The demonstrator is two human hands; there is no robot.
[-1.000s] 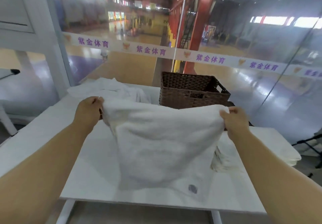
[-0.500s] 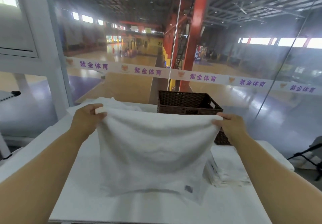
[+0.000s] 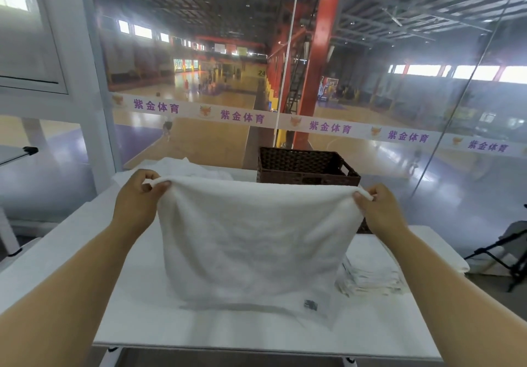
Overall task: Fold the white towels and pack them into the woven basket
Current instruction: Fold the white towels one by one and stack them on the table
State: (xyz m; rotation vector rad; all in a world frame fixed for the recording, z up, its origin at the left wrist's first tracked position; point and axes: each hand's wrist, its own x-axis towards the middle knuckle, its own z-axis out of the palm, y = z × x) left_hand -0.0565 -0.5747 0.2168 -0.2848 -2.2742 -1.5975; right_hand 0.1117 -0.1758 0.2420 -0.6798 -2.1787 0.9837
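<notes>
Lower hem: the towel (image 3: pixel 253 241) hangs from both grips; its bottom edge lies on the table (image 3: pixel 199 329) below them, with a small dark tag (image 3: pixel 310 304) toward the right-hand corner.
Left grip: the left hand (image 3: pixel 137 204) pinches the top-left corner between thumb and fingers.
Right grip: the right hand (image 3: pixel 380 209) pinches the top-right corner the same way, about level with the left. The top edge sags slightly between them.
Step in hand: this looks like squaring the towel up before its first fold.
Doing it well: draw the corners apart until the sag goes and hold them level. Then lower the top edge so the cloth lies flat, not bunched, and match the corners before pressing a crease.
Below the right grip: a stack of folded towels (image 3: pixel 370 275) lies just beside the hanging cloth, and a swinging hem could drag it askew.
Beyond the grips: the woven basket (image 3: pixel 305 167) stands just behind the top edge, nearer the right hand. No towel shows above its rim.
Beyond the left grip: loose towels (image 3: pixel 185 167) lie heaped, not yet folded.
</notes>
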